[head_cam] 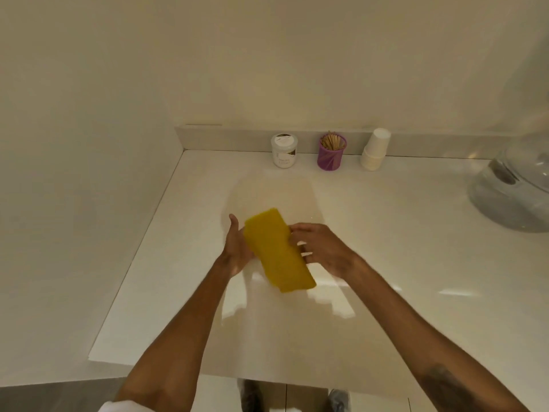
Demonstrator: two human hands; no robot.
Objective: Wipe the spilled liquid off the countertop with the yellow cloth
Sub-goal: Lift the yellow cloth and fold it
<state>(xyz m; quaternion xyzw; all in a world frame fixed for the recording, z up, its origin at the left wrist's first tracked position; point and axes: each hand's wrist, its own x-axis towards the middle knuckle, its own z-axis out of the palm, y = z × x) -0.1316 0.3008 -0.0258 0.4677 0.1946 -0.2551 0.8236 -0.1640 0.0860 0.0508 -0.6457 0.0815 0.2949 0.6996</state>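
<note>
A folded yellow cloth (277,251) is held above the white countertop (386,233), tilted with its long side running from upper left to lower right. My left hand (236,248) grips its left edge, thumb up. My right hand (319,246) holds its right edge with the fingertips. A faint, wide film of liquid (276,194) lies on the counter just beyond the cloth; its outline is hard to make out.
Along the back ledge stand a white jar (283,150), a purple holder with wooden sticks (331,151) and a stack of white paper cups (375,150). A clear glass vessel (514,191) sits at the right. A wall closes the counter's left side.
</note>
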